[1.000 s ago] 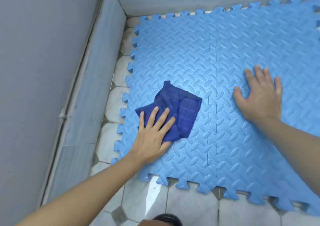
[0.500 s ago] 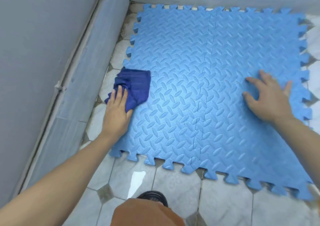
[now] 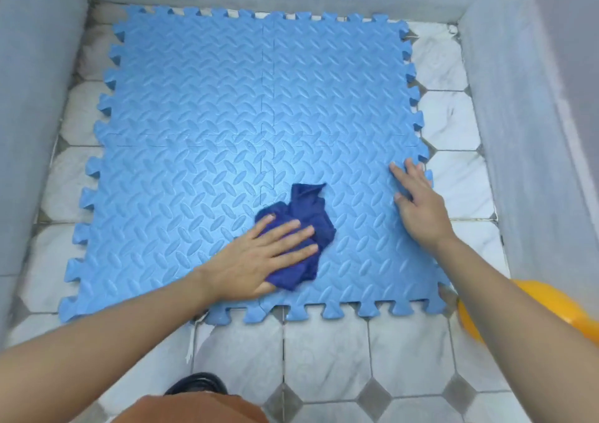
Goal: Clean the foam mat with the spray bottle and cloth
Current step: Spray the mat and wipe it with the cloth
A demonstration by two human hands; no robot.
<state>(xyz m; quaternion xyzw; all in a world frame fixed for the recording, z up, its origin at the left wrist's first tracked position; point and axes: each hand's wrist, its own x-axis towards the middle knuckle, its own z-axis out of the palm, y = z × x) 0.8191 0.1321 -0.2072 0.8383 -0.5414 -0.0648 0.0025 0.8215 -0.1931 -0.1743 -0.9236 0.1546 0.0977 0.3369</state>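
Moved from the left edge, cloth under left hand on mat.

The left hand covers the near part of the dark blue cloth, so how far the cloth runs beneath the palm cannot be told. A yellow object at the right edge is half hidden by the right forearm, cut off by the frame and blurred; what it is stays unclear. A dark shoe at the bottom is mostly hidden behind an orange-brown garment, itself cut off.
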